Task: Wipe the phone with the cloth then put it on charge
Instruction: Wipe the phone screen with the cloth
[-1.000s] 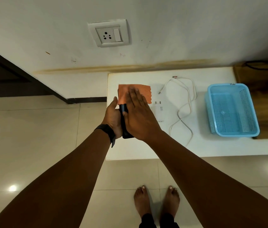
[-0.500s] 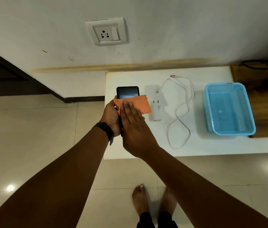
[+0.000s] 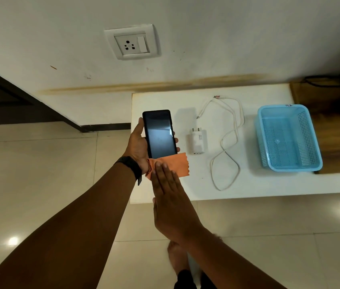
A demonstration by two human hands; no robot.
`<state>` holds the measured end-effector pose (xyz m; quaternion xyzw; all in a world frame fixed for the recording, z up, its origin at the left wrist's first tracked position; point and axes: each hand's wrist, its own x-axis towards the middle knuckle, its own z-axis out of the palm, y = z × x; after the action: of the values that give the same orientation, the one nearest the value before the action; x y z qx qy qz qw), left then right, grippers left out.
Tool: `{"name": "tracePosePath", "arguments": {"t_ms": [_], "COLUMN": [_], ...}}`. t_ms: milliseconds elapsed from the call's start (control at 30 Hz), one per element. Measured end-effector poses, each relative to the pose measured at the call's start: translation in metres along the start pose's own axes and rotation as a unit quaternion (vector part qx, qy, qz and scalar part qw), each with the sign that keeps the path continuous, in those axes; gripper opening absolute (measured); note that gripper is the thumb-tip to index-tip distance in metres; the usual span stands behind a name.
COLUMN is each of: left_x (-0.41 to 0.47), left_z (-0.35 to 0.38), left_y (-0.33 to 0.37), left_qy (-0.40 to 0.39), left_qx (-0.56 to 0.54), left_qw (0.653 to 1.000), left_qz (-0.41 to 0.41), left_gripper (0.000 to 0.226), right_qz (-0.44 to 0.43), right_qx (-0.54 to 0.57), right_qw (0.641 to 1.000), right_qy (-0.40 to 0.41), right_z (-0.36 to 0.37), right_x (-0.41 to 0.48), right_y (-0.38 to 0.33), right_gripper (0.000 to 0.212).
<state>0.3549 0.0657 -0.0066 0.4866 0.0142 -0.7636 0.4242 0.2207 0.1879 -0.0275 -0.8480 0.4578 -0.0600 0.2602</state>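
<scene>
One container on the table (image 3: 248, 184): a blue perforated basket (image 3: 289, 138), sitting at 3 o'clock from the phone, well apart from it. Nothing showing inside it, just the mesh floor and walls. A small dark mark is showing on its far rim, too small to read.

Counts: one phone (image 3: 160, 133), one orange cloth (image 3: 177, 164), one white charger adapter (image 3: 197, 141), one white cable (image 3: 226, 140), one basket, one wall socket (image 3: 132, 42).

Left hand (image 3: 137, 142) is cradling the phone from beneath, thumb lying along its left edge, fingertips wrapping over the right edge, so clamped on the phone. Phone is sitting screen-up and dark, held above the left end of the table, long axis running 12 to 6. A black band (image 3: 130, 166) is sitting on the left wrist.

Right hand (image 3: 169, 195) is lying flat, fingers together and straight, pressing the cloth at the phone's 6 o'clock end. Cloth is bunching against the left wrist and hanging out to the right past the phone's lower corner. Not a pinch, just a flat palm press on the cloth.

Adapter is lying flat at the phone's 3 o'clock, just beside it, pins pointing to 12. Cable is lying loose in loops at the adapter's 3 o'clock, not plugged into it. Socket is on the wall at 12 o'clock from the phone.
</scene>
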Motion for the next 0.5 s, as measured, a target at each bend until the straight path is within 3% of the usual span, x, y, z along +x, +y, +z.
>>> {"name": "tracePosePath", "arguments": {"t_ms": [267, 500], "left_x": [0.001, -0.001], "left_z": [0.002, 0.006], "left_y": [0.001, 0.0], "left_qy": [-0.022, -0.005], "left_qx": [0.017, -0.016], "left_qw": [1.0, 0.999], "left_qz": [0.012, 0.032], "left_gripper": [0.087, 0.084], "right_qz": [0.057, 0.052], "right_qx": [0.03, 0.075], "right_qw": [0.996, 0.992], "right_qy": [0.056, 0.082], "right_z": [-0.012, -0.016], "right_x": [-0.004, 0.006], "right_y": [0.016, 0.019], "right_gripper": [0.066, 0.066]}}
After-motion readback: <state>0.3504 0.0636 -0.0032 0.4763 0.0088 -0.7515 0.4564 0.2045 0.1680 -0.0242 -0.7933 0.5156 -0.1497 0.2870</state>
